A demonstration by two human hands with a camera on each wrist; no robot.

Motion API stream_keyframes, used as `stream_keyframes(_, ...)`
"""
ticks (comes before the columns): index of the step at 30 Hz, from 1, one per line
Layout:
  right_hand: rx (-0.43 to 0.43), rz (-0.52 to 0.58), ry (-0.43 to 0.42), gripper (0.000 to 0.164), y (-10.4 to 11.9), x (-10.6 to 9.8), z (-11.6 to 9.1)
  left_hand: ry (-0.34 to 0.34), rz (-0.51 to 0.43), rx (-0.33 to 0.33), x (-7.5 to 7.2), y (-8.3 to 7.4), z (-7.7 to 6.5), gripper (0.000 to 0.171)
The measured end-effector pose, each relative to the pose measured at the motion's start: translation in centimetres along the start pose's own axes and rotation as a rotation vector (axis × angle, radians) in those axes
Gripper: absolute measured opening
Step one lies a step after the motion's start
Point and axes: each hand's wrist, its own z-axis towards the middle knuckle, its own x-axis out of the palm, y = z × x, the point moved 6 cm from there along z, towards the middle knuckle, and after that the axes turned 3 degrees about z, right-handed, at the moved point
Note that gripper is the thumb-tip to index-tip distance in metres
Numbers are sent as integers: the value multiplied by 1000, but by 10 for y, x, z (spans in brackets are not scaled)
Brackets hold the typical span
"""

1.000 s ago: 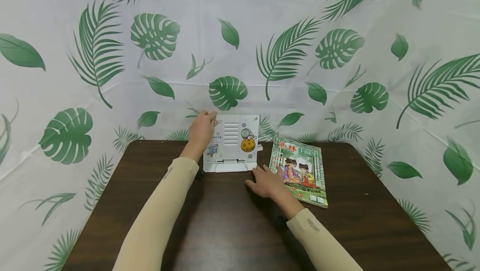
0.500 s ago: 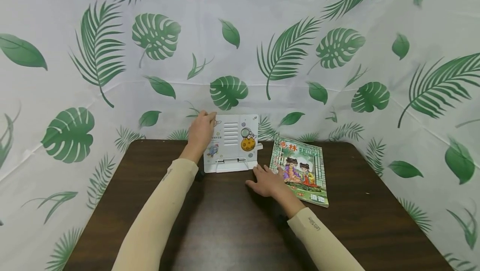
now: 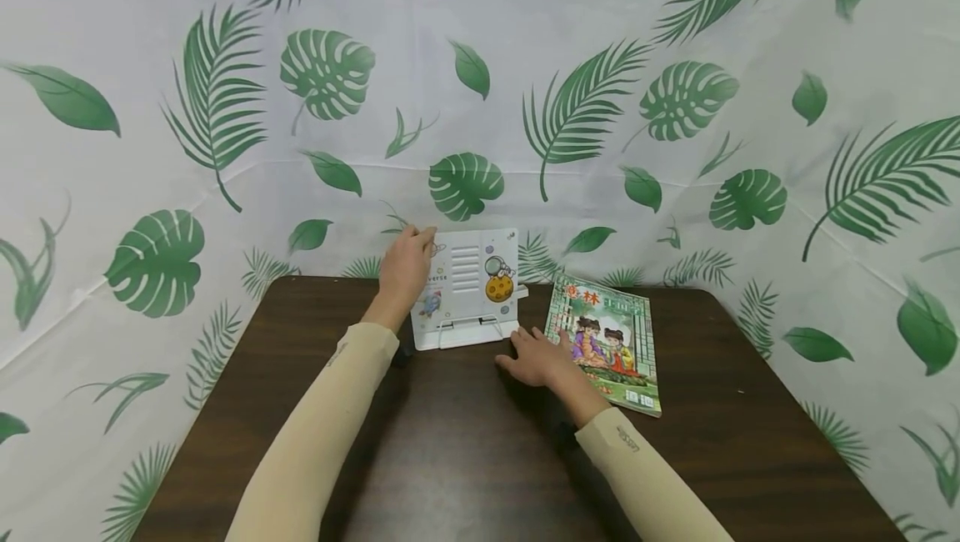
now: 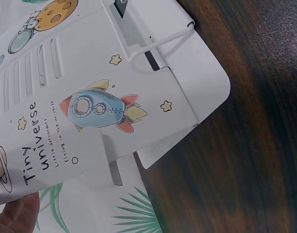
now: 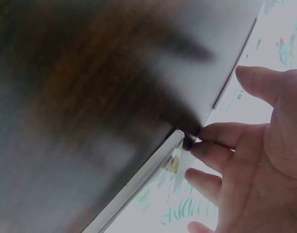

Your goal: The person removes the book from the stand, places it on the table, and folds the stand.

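Leaf-printed cloth (image 3: pixel 498 138) backs the dark surface (image 3: pixel 450 450) where my left hand (image 3: pixel 406 268) pinches the upper-left corner of a white bookstand (image 3: pixel 467 307), my right hand (image 3: pixel 537 358), fingers loosely spread, rests by its lower-right corner near a magazine (image 3: pixel 611 346), and uneven pulling could tip it.

The white stand (image 3: pixel 465 304) is smoothly coated, the magazine (image 3: pixel 600 342) printed on paper, the tabletop (image 3: pixel 450 442) finished in faintly glossy wood grain.
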Motion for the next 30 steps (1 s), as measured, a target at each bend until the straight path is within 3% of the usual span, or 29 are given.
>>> stream_keyframes(6,-20,13,31,87,-14,13,21,-31,37,21,-6,0,-5,34)
stream_keyframes(13,4,-1,30,80,1,-2,7,-24,16,15,-11,-1,-11,33)
stream_keyframes(17,-19,-20,18,85,-7,4,21,-39,18,20,-14,-1,-13,33)
stream_keyframes(20,-19,-19,29,80,-7,3,21,-42,16,19,-15,0,-15,34)
stream_keyframes(23,-7,-26,47,71,3,-7,9,-39,5,15,-16,0,-17,34)
stream_keyframes(30,-10,-5,74,69,-2,-4,14,-26,-8,6,-15,1,-23,35)
